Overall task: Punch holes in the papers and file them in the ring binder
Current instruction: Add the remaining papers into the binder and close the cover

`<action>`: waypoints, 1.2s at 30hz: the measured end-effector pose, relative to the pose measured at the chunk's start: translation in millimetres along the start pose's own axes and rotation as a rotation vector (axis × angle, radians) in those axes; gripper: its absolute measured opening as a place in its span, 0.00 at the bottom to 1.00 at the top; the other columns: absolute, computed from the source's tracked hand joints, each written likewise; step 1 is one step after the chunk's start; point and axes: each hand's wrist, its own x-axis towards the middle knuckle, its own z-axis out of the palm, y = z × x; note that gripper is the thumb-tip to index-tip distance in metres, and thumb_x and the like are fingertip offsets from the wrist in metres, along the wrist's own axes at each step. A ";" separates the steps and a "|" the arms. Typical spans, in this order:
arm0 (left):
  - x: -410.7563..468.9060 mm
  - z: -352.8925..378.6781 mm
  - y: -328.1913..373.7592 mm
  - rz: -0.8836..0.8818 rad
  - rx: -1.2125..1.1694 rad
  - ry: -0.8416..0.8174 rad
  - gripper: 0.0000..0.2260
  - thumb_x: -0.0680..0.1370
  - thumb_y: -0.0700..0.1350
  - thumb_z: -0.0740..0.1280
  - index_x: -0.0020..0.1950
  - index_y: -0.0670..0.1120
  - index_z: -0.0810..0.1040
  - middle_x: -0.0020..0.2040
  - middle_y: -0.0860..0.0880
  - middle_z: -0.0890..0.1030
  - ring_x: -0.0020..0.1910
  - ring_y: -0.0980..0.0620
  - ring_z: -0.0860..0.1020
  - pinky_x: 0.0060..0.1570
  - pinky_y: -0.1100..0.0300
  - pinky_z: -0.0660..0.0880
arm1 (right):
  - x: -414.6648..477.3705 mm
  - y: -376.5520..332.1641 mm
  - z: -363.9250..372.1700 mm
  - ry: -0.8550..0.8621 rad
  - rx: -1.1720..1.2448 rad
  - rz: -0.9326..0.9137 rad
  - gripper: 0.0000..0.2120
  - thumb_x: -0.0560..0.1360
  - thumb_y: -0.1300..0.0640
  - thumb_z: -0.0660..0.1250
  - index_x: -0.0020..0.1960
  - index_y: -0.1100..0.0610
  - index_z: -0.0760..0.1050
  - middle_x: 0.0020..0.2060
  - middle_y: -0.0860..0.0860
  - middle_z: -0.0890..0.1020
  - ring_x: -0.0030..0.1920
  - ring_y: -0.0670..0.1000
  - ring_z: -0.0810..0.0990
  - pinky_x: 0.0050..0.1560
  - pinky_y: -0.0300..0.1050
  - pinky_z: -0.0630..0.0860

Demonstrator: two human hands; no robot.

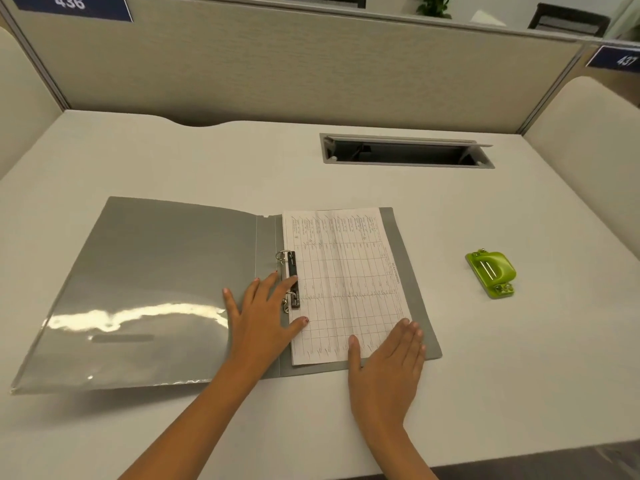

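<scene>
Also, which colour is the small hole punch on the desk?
The small plastic hole punch is lime green, clearest in the head view.

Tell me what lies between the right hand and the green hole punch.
Head view: only bare desk lies between the right hand and the green hole punch.

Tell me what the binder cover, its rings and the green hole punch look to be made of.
Binder cover: likely grey plastic, with a glossy clear pocket, judging by the wavy glare.
Rings: metal, bright and silvery with sharp highlights.
Hole punch: lime-green, smooth moulded look, probably plastic, perhaps over metal; two shiny strips on top look metallic.
</scene>
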 end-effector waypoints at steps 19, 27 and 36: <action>11.9 -16.9 3.5 -0.056 -0.019 -0.198 0.35 0.71 0.65 0.66 0.75 0.64 0.55 0.78 0.52 0.56 0.77 0.48 0.53 0.67 0.31 0.36 | 6.6 -32.4 -41.7 0.105 0.963 0.119 0.43 0.67 0.65 0.76 0.71 0.50 0.55 0.73 0.47 0.57 0.71 0.46 0.60 0.64 0.35 0.69; 12.6 -29.6 5.9 -0.116 -0.214 -0.203 0.29 0.72 0.65 0.65 0.72 0.62 0.65 0.77 0.52 0.60 0.76 0.49 0.59 0.71 0.34 0.40 | 36.5 -30.3 -94.6 0.213 1.262 0.263 0.36 0.72 0.69 0.71 0.69 0.49 0.56 0.68 0.42 0.68 0.56 0.50 0.80 0.46 0.35 0.81; 27.6 -124.9 23.3 -0.346 -1.206 -0.112 0.25 0.77 0.66 0.54 0.60 0.51 0.79 0.58 0.50 0.82 0.55 0.49 0.81 0.54 0.50 0.78 | -15.0 -77.0 -93.5 0.123 1.151 -0.689 0.36 0.75 0.74 0.63 0.75 0.50 0.57 0.70 0.56 0.71 0.67 0.54 0.75 0.58 0.55 0.78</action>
